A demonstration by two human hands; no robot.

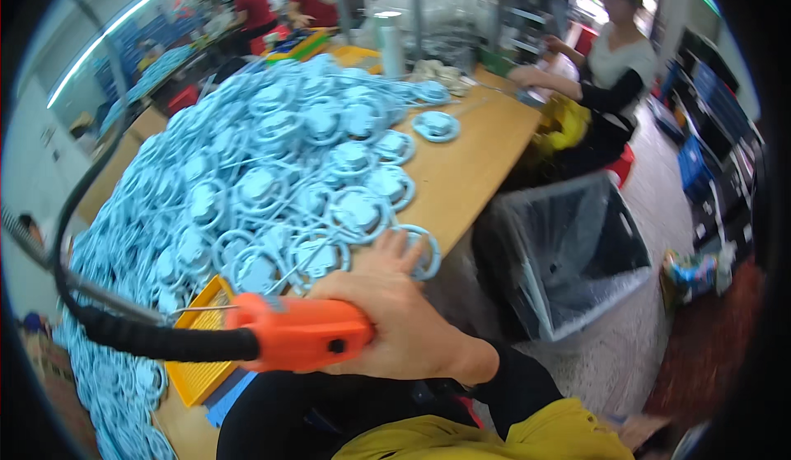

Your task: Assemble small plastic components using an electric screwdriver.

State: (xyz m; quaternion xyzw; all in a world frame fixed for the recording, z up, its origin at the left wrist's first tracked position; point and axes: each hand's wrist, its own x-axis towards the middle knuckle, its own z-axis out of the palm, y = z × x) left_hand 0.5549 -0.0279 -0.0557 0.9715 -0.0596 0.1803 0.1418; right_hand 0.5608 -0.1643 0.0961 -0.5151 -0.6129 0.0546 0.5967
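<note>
My right hand [412, 328] reaches in from the lower right in a dark sleeve. It is closed on an orange electric screwdriver [301, 331], with a thick black cable and a thin metal shaft running off to the left. Its blurred outer fingers stretch forward over the edge of a light blue coiled cord with a round body [424, 254] at the table's edge. A large heap of the same blue coiled cords [264, 184] covers the table to the left. My left hand does not show.
A yellow tray [198, 382] stands below the screwdriver shaft. Right of the wooden table [486, 143] sits a dark bin lined with clear plastic [577, 254]. A co-worker [618, 65] sits at the far right. A black cable [62, 213] arcs up on the left.
</note>
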